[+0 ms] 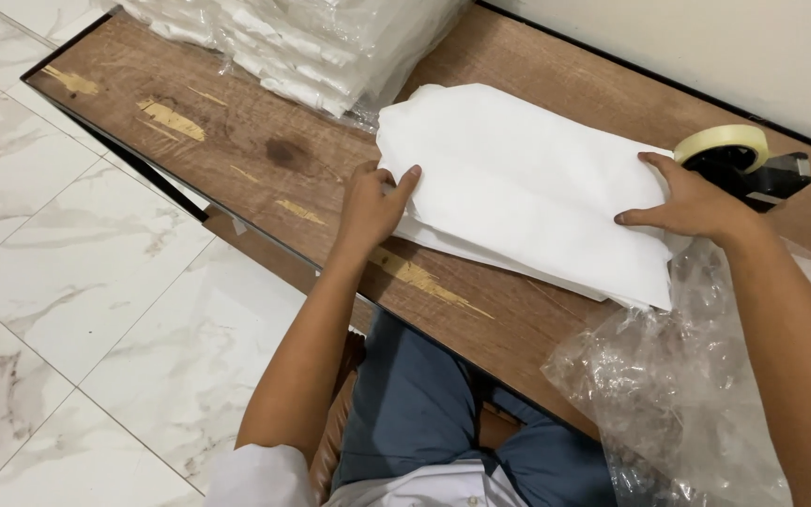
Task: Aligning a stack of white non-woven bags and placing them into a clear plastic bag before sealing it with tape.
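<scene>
A folded white cloth (527, 183) lies on the worn wooden table (265, 155). My left hand (370, 205) grips its left edge, thumb on top and fingers curled around the fold. Lying flat on the cloth's right end is my right hand (692, 202), fingers spread and pressing down. Both hands hold the cloth between them.
A stack of plastic-wrapped white cloths (302, 42) sits at the table's far left. A tape dispenser (748, 164) with a yellowish roll stands just beyond my right hand. Crumpled clear plastic wrap (678, 385) hangs off the near right edge. Marble floor tiles (77, 272) lie to the left.
</scene>
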